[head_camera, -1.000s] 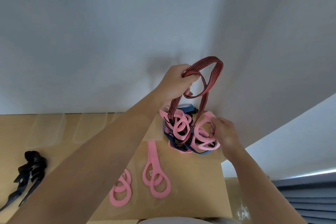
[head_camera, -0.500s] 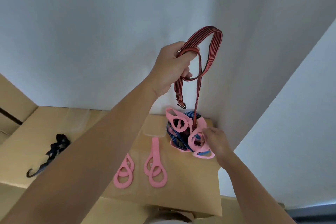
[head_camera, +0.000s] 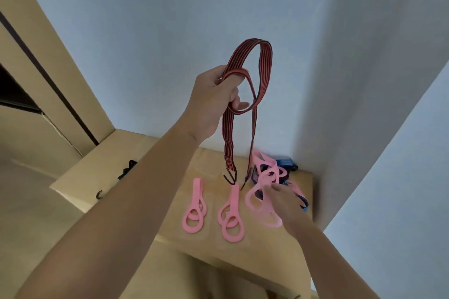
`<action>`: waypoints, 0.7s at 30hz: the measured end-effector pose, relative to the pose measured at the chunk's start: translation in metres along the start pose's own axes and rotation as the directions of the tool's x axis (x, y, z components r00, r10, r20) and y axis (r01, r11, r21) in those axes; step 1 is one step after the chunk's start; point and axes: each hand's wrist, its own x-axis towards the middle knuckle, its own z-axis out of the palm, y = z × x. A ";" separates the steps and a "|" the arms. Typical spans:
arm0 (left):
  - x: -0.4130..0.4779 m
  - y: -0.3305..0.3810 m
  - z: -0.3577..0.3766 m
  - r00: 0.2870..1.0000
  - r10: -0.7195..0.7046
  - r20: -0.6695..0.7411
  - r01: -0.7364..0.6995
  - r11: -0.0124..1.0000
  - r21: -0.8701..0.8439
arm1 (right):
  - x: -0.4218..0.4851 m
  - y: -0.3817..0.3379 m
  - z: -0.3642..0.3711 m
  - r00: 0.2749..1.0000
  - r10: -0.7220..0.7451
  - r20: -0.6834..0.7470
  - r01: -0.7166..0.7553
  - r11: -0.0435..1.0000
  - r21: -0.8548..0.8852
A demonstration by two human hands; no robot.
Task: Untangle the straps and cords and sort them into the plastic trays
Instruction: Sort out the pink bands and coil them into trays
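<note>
Where two clear plastic trays [head_camera: 233,246] each hold one pink looped rubber strap [head_camera: 234,195], blurred fingers of the right hand [head_camera: 285,201] just beyond seemingly pinch the pink-and-blue tangled pile [head_camera: 266,175]; above, fingers of the left hand [head_camera: 213,99] clench the red-and-black striped hooked cord [head_camera: 229,133].

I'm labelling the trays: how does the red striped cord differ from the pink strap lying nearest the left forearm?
The red striped cord hangs from the left hand; the pink strap lies flat on the cardboard box. The cord is striped red and black, the strap plain pink. The cord ends in dark hooks, the strap in rings. Both are long and narrow.
</note>
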 end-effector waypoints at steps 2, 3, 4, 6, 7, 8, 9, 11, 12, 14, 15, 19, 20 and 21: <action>-0.008 0.004 -0.018 0.999 0.000 -0.052 -0.001 1.000 -0.016 | 0.002 0.001 0.016 0.998 -0.026 0.058 0.026 1.000 0.001; -0.011 0.005 -0.027 0.997 -0.002 -0.073 0.000 1.000 -0.023 | 0.002 0.001 0.024 0.996 -0.041 0.077 0.042 0.999 -0.004; -0.014 0.007 -0.036 0.996 -0.003 -0.091 0.000 0.999 -0.033 | 0.003 0.001 0.032 0.994 -0.048 0.095 0.050 0.999 -0.015; -0.019 0.009 -0.053 0.993 -0.004 -0.120 -0.002 0.999 -0.054 | 0.005 0.005 0.049 0.992 -0.060 0.107 0.066 0.996 -0.055; -0.021 0.010 -0.061 0.991 -0.006 -0.130 -0.002 0.998 -0.063 | 0.006 0.008 0.057 0.992 -0.065 0.108 0.073 0.995 -0.074; -0.023 0.010 -0.068 0.991 -0.010 -0.135 0.000 0.997 -0.072 | 0.009 0.013 0.066 0.991 -0.064 0.114 0.074 0.993 -0.087; -0.025 0.010 -0.075 0.991 -0.014 -0.136 0.004 0.997 -0.077 | 0.012 0.018 0.074 0.993 -0.047 0.108 0.058 0.993 -0.105; -0.030 0.007 -0.088 0.991 -0.025 -0.131 0.015 0.997 -0.081 | 0.016 0.029 0.089 0.998 -0.005 0.068 0.015 0.990 -0.142; -0.033 0.005 -0.095 0.991 -0.036 -0.128 0.025 0.996 -0.084 | 0.019 0.034 0.097 0.999 0.016 0.049 -0.008 0.988 -0.153; -0.040 0.001 -0.109 0.991 -0.067 -0.115 0.056 0.994 -0.095 | 0.022 0.044 0.113 0.998 0.064 0.002 -0.063 0.978 -0.198; -0.043 -0.001 -0.117 0.991 -0.081 -0.105 0.070 0.993 -0.100 | 0.025 0.050 0.119 0.997 0.075 -0.022 -0.078 0.967 -0.244; -0.053 -0.008 -0.149 0.990 -0.112 -0.083 0.103 0.988 -0.111 | 0.039 0.068 0.140 0.987 0.114 -0.109 -0.148 0.909 -0.390; -0.054 -0.010 -0.157 0.990 -0.121 -0.075 0.112 0.987 -0.118 | 0.042 0.069 0.142 0.981 0.136 -0.139 -0.182 0.893 -0.412; -0.055 -0.013 -0.164 0.989 -0.130 -0.063 0.122 0.985 -0.125 | 0.044 0.069 0.146 0.968 0.163 -0.189 -0.230 0.876 -0.424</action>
